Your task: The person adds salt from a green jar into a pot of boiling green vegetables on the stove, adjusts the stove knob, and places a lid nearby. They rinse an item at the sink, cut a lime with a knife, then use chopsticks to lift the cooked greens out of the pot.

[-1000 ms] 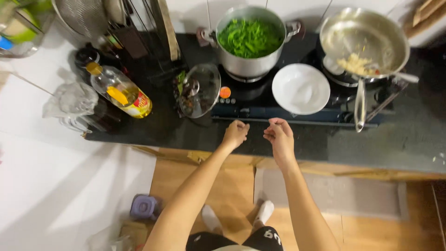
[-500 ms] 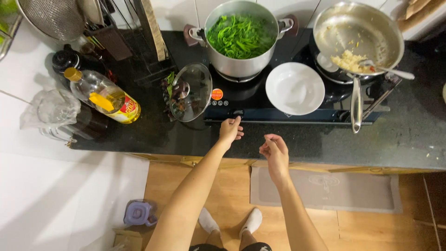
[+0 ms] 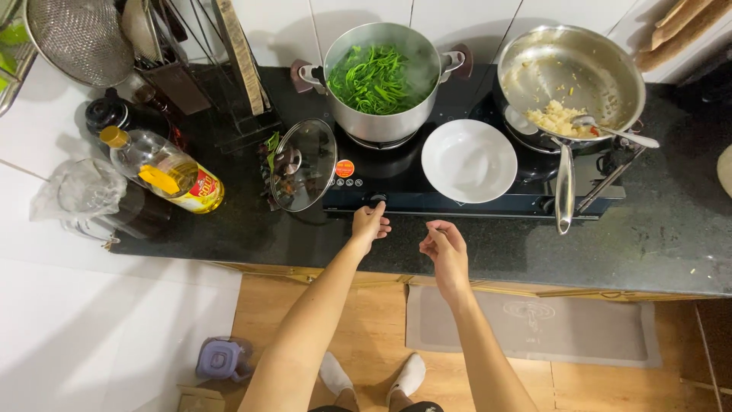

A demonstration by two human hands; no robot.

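Observation:
My left hand [image 3: 370, 223] reaches to the front edge of the black two-burner stove [image 3: 427, 191], fingertips at a small knob [image 3: 377, 201]. Whether it grips the knob I cannot tell. My right hand [image 3: 444, 248] hovers over the dark counter [image 3: 671, 244] just in front of the stove, fingers loosely curled and holding nothing. A steel pot of green vegetables [image 3: 375, 76] stands on the left burner. An empty white plate [image 3: 469, 161] rests on the middle of the stove. On the right burner sits a steel pan [image 3: 572, 76] with yellowish food and a spoon.
A glass lid [image 3: 304, 165] leans left of the stove. An oil bottle [image 3: 164, 170], dark bottles, a clear jug [image 3: 80, 194] and a mesh strainer [image 3: 80, 38] stand further left. The pan's long handle [image 3: 564, 187] sticks out toward me. A mat [image 3: 534, 324] lies on the wooden floor.
My left hand moved forward to the stove's front knob. My right hand drew back slightly and lower over the counter. The view shifted a little.

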